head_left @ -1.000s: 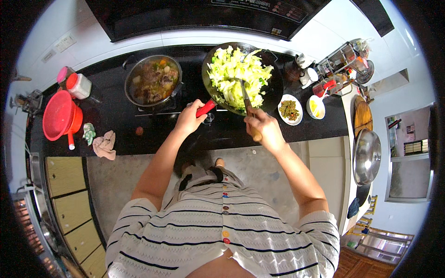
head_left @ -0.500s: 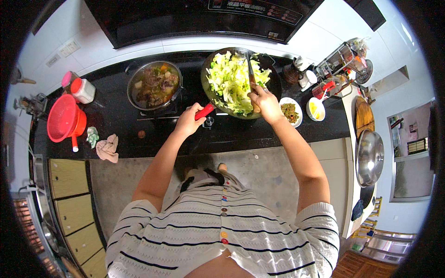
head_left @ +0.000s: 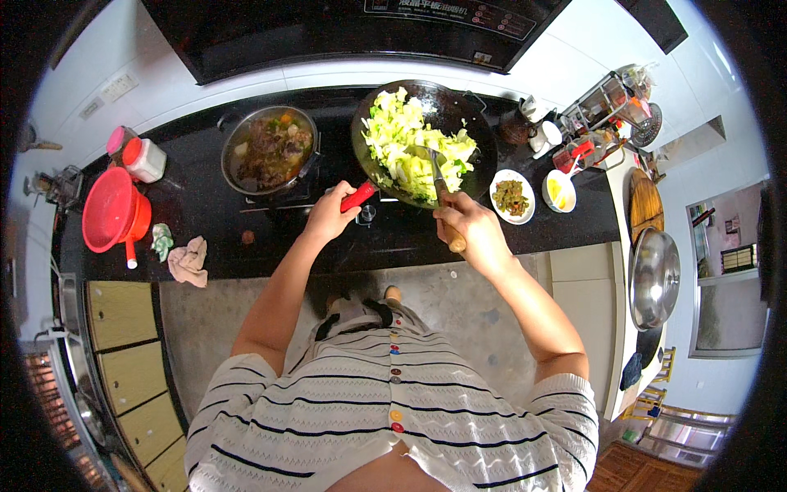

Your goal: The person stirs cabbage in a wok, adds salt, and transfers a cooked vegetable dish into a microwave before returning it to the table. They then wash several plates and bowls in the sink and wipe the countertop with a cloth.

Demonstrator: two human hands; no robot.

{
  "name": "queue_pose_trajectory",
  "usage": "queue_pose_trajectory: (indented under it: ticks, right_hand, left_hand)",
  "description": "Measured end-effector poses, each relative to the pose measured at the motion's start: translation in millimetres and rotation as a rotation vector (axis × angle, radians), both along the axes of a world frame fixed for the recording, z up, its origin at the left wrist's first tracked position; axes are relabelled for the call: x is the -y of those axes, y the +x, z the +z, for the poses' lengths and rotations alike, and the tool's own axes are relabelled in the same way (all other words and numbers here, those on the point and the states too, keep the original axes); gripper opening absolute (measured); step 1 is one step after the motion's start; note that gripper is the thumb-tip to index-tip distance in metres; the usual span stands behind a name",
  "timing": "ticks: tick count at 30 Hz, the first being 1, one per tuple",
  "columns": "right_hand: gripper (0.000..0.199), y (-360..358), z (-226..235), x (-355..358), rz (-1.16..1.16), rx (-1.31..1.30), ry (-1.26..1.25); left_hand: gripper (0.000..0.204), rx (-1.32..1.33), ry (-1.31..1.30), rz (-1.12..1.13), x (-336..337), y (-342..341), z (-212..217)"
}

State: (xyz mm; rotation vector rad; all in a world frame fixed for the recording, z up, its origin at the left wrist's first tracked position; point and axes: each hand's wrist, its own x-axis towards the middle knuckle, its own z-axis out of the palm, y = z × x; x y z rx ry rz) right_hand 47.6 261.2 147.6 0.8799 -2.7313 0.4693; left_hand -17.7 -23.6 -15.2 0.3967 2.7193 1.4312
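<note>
A dark wok [head_left: 477, 107] stands on the stove, with chopped light-green cabbage [head_left: 402, 131] heaped in its left and near part. My left hand [head_left: 332, 211] is closed around the wok's red handle [head_left: 358, 197]. My right hand [head_left: 469, 225] grips the wooden handle [head_left: 456, 242] of a metal spatula [head_left: 435, 168], whose blade lies among the cabbage near the wok's middle. Bare, oily metal shows along the far right inside of the wok.
Left of the wok sits a pot [head_left: 270, 152] of soup with meat. A plate of chopped green food [head_left: 511, 197] and a white bowl [head_left: 560, 192] with something yellow stand at right. A red strainer [head_left: 111, 211], a cloth [head_left: 188, 262] and a white jar [head_left: 145, 160] are at left.
My right hand has drawn the spatula toward me, its blade moving from the wok's far side to the middle. Cabbage has come nearer, baring the far wok wall. My left hand stays put.
</note>
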Motion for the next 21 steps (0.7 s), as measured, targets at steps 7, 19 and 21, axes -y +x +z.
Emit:
queue_pose_trajectory:
  ticks: [7, 19, 21]
  right_hand:
    - [0.016, -54, -9, -25, -0.110, -0.095, -0.385]
    - [0.012, -122, -45, -6, -0.238, -0.272, -0.653]
    - [0.013, -116, -39, -3, -0.167, -0.169, -0.659]
  left_hand:
    - [0.036, -0.006, -0.042, 0.008, -3, 2, 10]
    - [0.037, 0.019, -0.055, 0.004, -5, 4, 20]
    - [0.037, -0.006, -0.044, -0.005, -2, 3, 16]
